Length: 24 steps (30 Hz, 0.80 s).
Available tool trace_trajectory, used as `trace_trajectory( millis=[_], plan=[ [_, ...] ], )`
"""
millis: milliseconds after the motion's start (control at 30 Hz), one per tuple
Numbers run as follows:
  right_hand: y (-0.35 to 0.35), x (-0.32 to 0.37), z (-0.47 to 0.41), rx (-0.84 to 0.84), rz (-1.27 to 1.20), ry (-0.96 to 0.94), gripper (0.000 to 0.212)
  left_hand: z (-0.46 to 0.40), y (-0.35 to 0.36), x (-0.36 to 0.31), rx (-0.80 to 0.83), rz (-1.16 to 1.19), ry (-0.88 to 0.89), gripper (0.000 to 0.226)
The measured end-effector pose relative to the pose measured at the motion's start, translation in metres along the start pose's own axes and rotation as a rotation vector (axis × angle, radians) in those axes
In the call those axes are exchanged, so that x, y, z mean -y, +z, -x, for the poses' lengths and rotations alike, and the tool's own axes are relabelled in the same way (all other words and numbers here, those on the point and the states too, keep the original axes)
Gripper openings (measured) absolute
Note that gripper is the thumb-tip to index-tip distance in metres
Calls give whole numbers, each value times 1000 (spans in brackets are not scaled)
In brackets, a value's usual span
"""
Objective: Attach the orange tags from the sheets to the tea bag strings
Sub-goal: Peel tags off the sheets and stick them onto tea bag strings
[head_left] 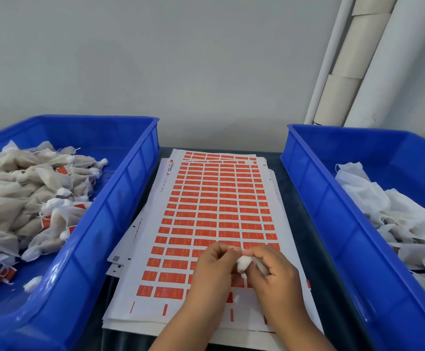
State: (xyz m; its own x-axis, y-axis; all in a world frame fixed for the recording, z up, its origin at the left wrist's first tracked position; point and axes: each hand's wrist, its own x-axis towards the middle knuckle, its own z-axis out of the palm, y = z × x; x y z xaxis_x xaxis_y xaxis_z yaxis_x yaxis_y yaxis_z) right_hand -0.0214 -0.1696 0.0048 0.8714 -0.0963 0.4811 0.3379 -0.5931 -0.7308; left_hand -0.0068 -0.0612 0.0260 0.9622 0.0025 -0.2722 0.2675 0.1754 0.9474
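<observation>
A stack of white sheets (214,198) printed with rows of orange tags lies between two blue bins. Both hands hover over its near end. My right hand (274,274) grips a white tea bag (244,264) by its bunched top. My left hand (211,269) pinches something small and white at the fingertips, right beside that bag; whether it is the string I cannot tell. A small white scrap (236,298) shows below the hands.
The left blue bin (120,198) holds a heap of filled tea bags, several with orange tags. The right blue bin (333,211) holds white untagged bags (394,219). White rolls (353,59) lean against the wall at the back right.
</observation>
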Motion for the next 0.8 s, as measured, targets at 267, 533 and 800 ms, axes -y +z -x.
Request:
trace_trajectory(
  millis=[267,533,800],
  plan=[
    [-3,5,-1,41,-59,129,24,2,-3,1,82,81,50,15],
    [-5,4,-3,128,-177,235,7,-2,-8,0,12,-97,243,27],
    [-14,7,-8,345,-695,534,28,-3,-6,2,-49,-314,450,25]
  ],
)
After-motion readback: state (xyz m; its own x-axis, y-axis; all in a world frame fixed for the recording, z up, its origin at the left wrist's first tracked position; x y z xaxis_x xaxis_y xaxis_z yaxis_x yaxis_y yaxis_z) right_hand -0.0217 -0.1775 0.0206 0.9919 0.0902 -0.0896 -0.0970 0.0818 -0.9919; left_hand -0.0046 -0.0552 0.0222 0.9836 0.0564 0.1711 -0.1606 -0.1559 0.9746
